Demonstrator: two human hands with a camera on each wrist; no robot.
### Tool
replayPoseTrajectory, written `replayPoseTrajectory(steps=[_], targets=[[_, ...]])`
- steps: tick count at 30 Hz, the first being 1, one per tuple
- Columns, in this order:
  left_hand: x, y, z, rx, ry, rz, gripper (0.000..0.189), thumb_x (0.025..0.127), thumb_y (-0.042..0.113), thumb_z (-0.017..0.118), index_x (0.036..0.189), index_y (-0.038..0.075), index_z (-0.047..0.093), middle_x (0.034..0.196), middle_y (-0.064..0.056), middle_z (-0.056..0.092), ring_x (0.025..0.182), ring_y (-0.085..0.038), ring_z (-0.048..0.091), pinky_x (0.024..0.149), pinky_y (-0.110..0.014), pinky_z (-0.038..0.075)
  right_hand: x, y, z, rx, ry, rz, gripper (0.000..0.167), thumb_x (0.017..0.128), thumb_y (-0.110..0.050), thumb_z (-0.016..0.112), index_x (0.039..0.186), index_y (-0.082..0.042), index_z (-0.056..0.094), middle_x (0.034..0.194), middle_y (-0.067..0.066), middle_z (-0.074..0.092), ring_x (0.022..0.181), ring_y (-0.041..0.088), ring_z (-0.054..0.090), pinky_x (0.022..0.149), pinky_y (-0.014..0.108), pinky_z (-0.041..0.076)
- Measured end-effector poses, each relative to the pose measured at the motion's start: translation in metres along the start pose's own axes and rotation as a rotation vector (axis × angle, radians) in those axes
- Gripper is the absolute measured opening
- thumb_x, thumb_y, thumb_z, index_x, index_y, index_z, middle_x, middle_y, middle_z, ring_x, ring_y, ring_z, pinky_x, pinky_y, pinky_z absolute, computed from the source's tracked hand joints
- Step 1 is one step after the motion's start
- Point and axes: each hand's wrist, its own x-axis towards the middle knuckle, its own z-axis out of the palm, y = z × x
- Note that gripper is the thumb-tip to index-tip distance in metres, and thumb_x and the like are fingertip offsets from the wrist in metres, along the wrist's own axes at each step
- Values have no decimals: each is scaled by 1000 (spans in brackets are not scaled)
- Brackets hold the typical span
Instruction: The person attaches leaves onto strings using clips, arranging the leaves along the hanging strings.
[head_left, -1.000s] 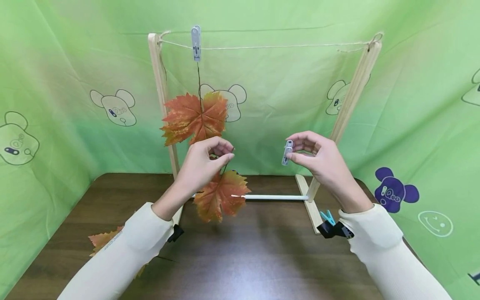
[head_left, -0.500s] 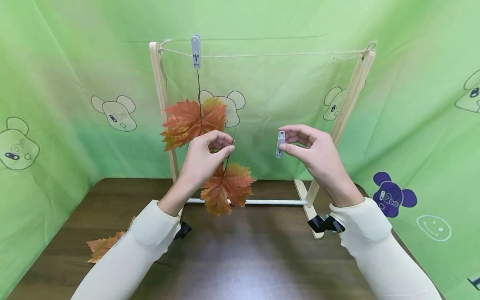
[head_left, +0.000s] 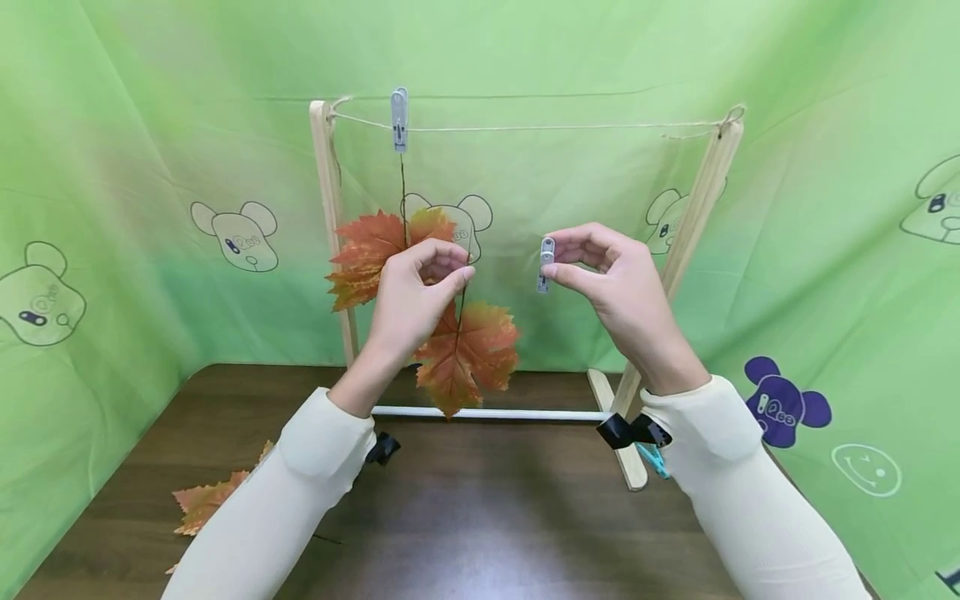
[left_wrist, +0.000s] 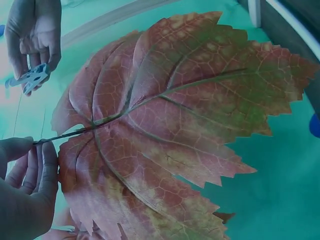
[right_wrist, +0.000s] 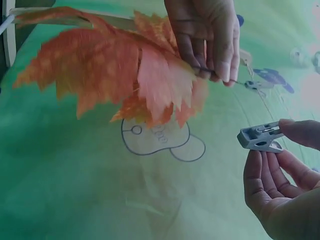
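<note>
We log the left hand curled, thumb and fingers pinching 1 orange leaf by its stem, the leaf hanging at 6 o'clock from the grip, a hold probably chosen to leave the blade uncrushed. At 3 o'clock from it, the right hand pinches 1 grey clothespin between thumb and bent fingers, we judge for easy squeezing, though whether its mouth is parted we cannot tell. At 12 o'clock from the left hand, a 2nd clothespin grips the string, seemingly all that bears the hung leaf below.
</note>
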Motion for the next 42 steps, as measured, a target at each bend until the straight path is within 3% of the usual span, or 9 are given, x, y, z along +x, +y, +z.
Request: replayPoseTrajectory(steps=[18, 26, 34, 42], targets=[[34, 16, 14, -108, 41, 28, 15, 95, 7, 76, 107, -2, 75, 98, -13, 75, 84, -17, 71, 80, -26, 60, 39, -33, 19, 184, 38, -101, 20, 89, 5, 79, 107, -2, 76, 95, 2, 76, 91, 15, 70, 83, 21, 58], [47, 24, 18, -166, 76, 7, 11, 94, 4, 76, 103, -2, 76, 92, -11, 75, 77, -13, 68, 73, -24, 58, 57, -47, 27, 217, 43, -127, 19, 89, 9, 76, 105, -1, 75, 95, 3, 75, 91, 16, 69, 83, 21, 58], [55, 30, 21, -209, 79, 22, 12, 94, 1, 76, 104, -6, 75, 90, -12, 73, 76, -13, 68, 74, -26, 61, 70, -58, 33, 242, 46, -147, 18, 89, 12, 73, 101, -2, 75, 93, 4, 74, 88, 16, 68, 83, 23, 58], [64, 31, 19, -227, 81, -7, 14, 94, 0, 75, 105, -8, 74, 86, -5, 71, 76, -13, 68, 79, -32, 64, 81, -70, 37, 261, 55, -178, 19, 88, 15, 72, 96, -2, 75, 91, 5, 73, 85, 15, 67, 84, 23, 58]])
